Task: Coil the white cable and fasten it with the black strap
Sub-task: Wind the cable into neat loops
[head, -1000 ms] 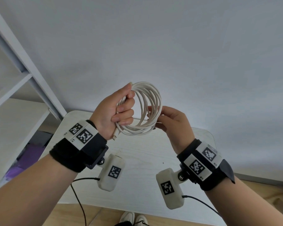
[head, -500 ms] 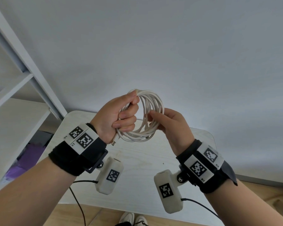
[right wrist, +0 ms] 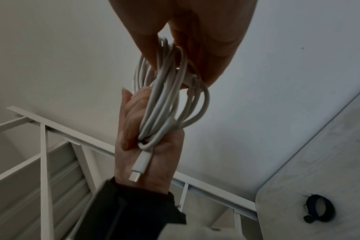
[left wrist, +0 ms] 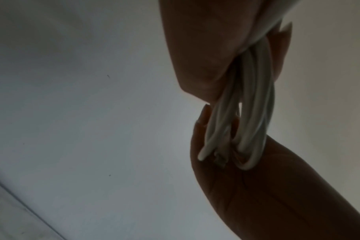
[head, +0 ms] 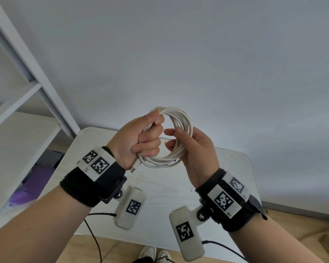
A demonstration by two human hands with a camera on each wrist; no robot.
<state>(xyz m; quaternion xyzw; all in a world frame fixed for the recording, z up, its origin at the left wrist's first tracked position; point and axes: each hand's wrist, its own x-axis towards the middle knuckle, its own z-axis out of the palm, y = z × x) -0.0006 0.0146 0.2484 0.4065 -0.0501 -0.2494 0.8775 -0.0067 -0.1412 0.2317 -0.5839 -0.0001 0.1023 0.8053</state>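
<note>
At the centre of the head view the left hand [head: 141,141] is fisted around the left side of the coiled cable [head: 176,137], its plug [head: 133,168] poking out below. The right hand [head: 196,149] curls its fingers [head: 172,132] round the coil's right side. The strap [right wrist: 318,209] lies on the table [right wrist: 329,162] at the lower right of the right wrist view, as a loop, well apart from both.

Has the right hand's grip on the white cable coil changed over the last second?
Yes. The right hand has turned palm toward the camera beside the coiled white cable, against the table's far edge; earlier its back showed.
</note>
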